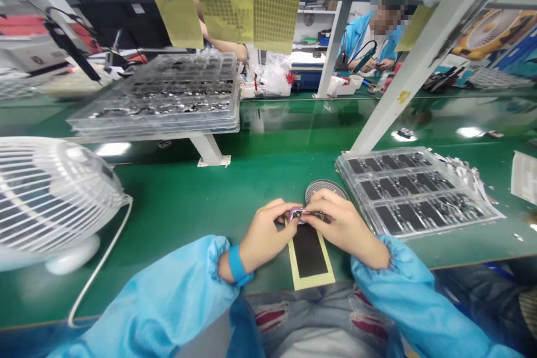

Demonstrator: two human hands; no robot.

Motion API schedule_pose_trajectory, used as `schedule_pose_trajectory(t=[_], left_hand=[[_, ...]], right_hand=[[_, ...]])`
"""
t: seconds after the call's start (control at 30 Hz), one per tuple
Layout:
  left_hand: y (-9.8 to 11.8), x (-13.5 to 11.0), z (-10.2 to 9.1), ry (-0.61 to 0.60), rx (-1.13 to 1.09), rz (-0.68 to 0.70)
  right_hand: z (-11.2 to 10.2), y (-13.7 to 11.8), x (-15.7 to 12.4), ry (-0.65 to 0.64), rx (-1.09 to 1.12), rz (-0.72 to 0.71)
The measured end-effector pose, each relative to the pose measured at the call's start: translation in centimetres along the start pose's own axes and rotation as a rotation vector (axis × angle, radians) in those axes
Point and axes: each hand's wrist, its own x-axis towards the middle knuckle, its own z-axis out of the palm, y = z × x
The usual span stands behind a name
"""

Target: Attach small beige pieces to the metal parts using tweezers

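Note:
My left hand (pixel 268 235) is closed on a small purple part (pixel 295 213) with a dark, shiny middle; its exact kind is too small to make out. The fingers of my right hand (pixel 339 222) are pinched together at the part's right side, and whatever they grip there is hidden. Both hands are above the far end of a black rectangular sheet on a pale yellow backing (pixel 314 281). Just behind my right hand lies a round grey perforated disc (pixel 323 184), partly covered by the fingers.
At right sits a clear compartment tray (pixel 403 193) of flat black parts. More stacked trays (pixel 163 95) rest on a raised shelf. A white fan (pixel 54 196) with its cable stands at left. A slanted white post (pixel 406 92) rises behind; a co-worker (pixel 369 39) sits beyond.

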Motion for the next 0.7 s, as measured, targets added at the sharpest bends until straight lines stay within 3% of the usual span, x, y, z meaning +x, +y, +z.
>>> schedule_pose_trajectory(t=[0.23, 0.5, 0.6, 0.7], left_hand=[[-0.3, 0.3, -0.3, -0.028, 0.053, -0.009], [-0.9, 0.5, -0.6, -0.106, 0.137, -0.007], [-1.4, 0.9, -0.7, -0.109, 0.139, -0.025], [-1.5, 1.2, -0.7, -0.095, 0.136, -0.043]], right_hand=[[0.0, 0.0, 0.3, -0.042, -0.143, -0.011], [-0.4, -0.2, 0.9, -0.084, -0.005, 0.036], [-0.7, 0.1, 0.9, -0.039, 0.094, 0.024], [-1.3, 0.9, 0.6, 0.102, 0.069, 0.1]])
